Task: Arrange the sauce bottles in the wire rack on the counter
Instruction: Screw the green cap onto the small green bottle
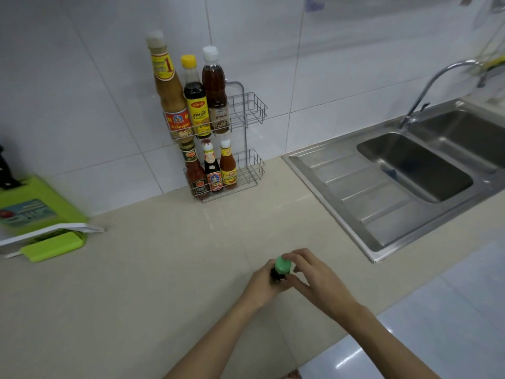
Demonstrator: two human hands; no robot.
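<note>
Head view showed both hands meeting low on the beige counter (136, 283), near its front edge. A small dark bottle (276, 277) with a green cap (283, 265) stood upright between them. Left hand (262, 287) was wrapped around the bottle body from the left, fingers curled shut on it, so most of the glass was hidden. Right hand (311, 274) came in from the right, thumb and fingertips pinched on the cap's rim; cap top stayed visible between the fingers. Whether the bottle base touched the counter, could not tell.

Wire rack (247, 138) stood well apart from the hands, at the back against the white tiled wall. Upper tier held three tall bottles on its left side: tan sauce bottle (168, 86), dark one with yellow cap (195, 102), brown one with white cap (214, 88). Lower tier held three short bottles (213, 170), also to the left. Right part of both tiers stood bare.

Steel sink (410, 170) with faucet (437, 86) sat to the right. Green cutting board set (35, 214) sat at far left.
</note>
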